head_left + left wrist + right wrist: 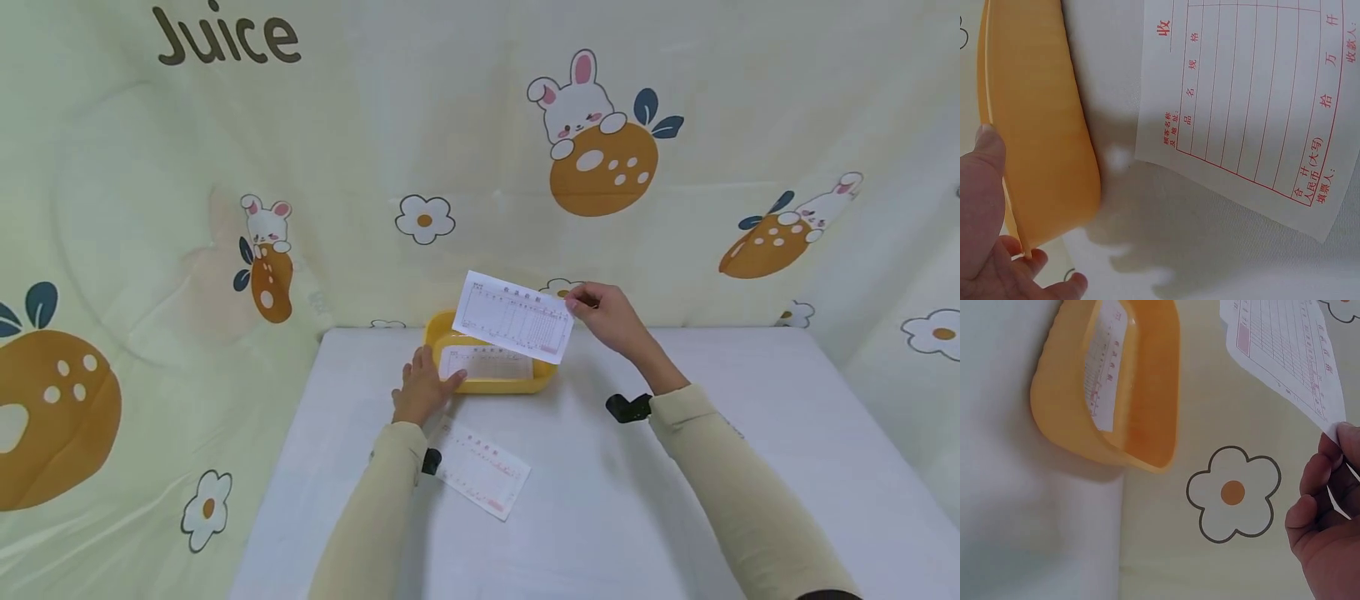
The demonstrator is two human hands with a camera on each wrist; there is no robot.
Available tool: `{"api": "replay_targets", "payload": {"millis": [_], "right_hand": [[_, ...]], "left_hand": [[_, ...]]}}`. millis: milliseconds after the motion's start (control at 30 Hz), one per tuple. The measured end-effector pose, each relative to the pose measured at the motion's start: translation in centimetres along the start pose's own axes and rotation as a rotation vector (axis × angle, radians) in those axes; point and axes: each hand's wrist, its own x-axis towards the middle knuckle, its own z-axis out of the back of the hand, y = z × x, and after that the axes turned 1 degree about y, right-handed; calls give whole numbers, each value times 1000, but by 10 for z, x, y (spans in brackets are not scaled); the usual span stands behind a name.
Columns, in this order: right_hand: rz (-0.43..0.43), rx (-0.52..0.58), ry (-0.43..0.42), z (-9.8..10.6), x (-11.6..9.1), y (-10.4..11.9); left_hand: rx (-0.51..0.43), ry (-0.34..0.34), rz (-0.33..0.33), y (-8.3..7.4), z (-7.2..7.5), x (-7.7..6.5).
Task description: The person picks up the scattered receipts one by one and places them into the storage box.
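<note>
A yellow plastic basket point(495, 387) stands at the back of the white table, with a printed receipt slip point(487, 364) lying inside it. At its left front corner my left hand point(422, 390) holds the rim; the left wrist view shows the thumb point(990, 147) on the near edge and fingers round the end. Above the basket, my right hand point(606, 315) pinches a second receipt slip point(513, 317) by its right corner between thumb and fingers. This slip hangs tilted and partly covers the basket. A third receipt slip point(483, 471), printed in red, lies flat on the table in front.
The white table point(585, 517) ends at the back against a hanging cloth point(480, 108) printed with rabbits, oranges and flowers. Black wrist-camera pieces point(628, 408) stick out beside both sleeves. The left one is close to the slip on the table.
</note>
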Motion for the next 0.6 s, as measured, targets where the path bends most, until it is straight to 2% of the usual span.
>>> {"api": "replay_targets", "payload": {"millis": [333,600], "right_hand": [[-34,-25,0,-1,29,2],[-83,-19,2,-11,37,-3]], "left_hand": [[-7,1,13,5,0,4],[3,9,18,4,2,3]]}}
